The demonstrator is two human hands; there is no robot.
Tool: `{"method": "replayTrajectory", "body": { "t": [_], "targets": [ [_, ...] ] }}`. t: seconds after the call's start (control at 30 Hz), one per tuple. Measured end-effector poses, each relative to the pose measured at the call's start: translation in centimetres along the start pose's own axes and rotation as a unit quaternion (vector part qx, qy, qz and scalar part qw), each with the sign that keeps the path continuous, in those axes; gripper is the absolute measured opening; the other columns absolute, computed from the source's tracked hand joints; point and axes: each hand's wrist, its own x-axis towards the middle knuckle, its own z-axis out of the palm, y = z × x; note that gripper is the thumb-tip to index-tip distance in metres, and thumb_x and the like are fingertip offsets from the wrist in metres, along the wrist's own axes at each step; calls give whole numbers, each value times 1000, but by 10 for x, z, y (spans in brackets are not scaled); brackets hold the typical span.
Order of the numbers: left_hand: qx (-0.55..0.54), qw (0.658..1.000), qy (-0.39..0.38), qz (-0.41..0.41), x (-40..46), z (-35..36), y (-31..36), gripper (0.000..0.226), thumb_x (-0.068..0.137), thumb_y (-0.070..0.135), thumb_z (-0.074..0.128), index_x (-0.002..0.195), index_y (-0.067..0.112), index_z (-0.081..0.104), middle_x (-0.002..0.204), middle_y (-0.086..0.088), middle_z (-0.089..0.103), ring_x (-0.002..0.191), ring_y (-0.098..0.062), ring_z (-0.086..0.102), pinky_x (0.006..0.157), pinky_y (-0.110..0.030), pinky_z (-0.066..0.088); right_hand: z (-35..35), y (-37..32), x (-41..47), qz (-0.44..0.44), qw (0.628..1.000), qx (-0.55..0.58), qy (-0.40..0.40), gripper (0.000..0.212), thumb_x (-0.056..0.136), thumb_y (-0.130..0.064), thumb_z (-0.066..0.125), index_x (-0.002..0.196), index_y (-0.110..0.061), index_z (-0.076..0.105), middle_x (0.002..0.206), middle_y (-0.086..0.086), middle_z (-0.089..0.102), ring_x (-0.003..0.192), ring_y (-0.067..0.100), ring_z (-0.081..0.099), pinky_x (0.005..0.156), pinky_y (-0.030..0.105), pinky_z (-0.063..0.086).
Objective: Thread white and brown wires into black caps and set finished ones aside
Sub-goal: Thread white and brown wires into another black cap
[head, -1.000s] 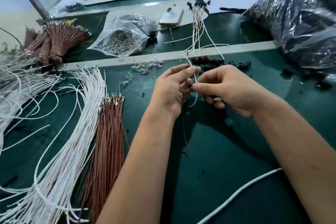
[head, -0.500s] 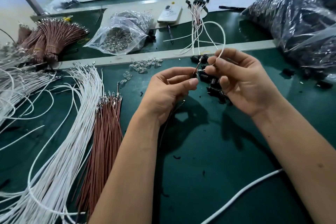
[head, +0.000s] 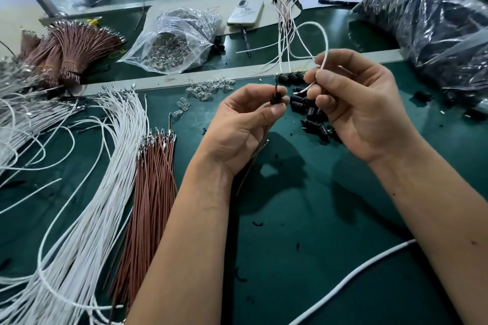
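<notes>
Your left hand (head: pixel 245 124) pinches a black cap (head: pixel 276 100) with a brown wire (head: pixel 275 87); your right hand (head: pixel 361 105) grips a looped white wire (head: pixel 326 42). Green mat (head: pixel 303 245) below is bare; loose caps (head: pixel 311 116) crowd between the hands.

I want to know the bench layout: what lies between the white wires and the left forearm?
In the head view, a flat bundle of brown wires lies on the green mat between the white wires and the left forearm.

Blk cap (head: pixel 275 100), wht wire (head: pixel 325 42), grn mat (head: pixel 303 245)

Bare forearms, no sleeves, unadorned fingers (head: pixel 266 113)
</notes>
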Motion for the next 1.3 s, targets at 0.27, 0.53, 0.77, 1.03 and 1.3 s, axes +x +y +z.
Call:
{"method": "replayTrajectory", "body": {
  "t": [0.27, 0.53, 0.77, 1.03, 1.3],
  "targets": [
    [-37, 998, -17, 44, 0, 4, 2, 37, 68, -14, 58, 64, 19, 74, 82, 0, 74, 86, -18, 69, 85, -21, 54, 5, 0, -2, -7, 998, -22, -55, 8, 85, -9, 72, 90, -13, 76, 98, 5, 75, 80, 14, 73, 52, 17, 49],
    [-10, 999, -17, 47, 1, 2, 0, 31, 67, -13, 62, 69, 14, 76, 84, -3, 75, 82, -16, 69, 79, -20, 55, 8, 0, -4, -74, 993, -79, -39, 4, 87, -14, 77, 90, -14, 75, 84, 5, 75, 76, 17, 74, 57, 19, 55],
    [1, 998, -38, 51, 2, 0, -2, 36, 72, -18, 61, 72, 15, 77, 86, -3, 75, 81, -13, 70, 77, -21, 54, 13, 2, -5, -66, 993, -79, -49, 3, 88, -14, 76, 91, -14, 76, 85, 5, 77, 78, 16, 76, 62, 17, 57],
    [25, 997, -49, 50, 2, -1, -3, 38, 71, -19, 63, 72, 16, 78, 84, -3, 76, 83, -12, 71, 81, -21, 55, 12, 5, -5, -100, 981, -163, -11, 4, 91, -3, 74, 93, -4, 71, 79, 8, 76, 74, 20, 76, 65, 21, 59],
    [44, 997, -32, 52, 4, -5, -6, 27, 69, -15, 68, 80, 9, 76, 84, -10, 75, 81, -17, 71, 81, -24, 56, 13, 10, -6, -161, 952, -261, 11, 10, 91, 1, 76, 94, 7, 69, 82, 21, 74, 72, 28, 75, 65, 30, 61]
  ]
}}
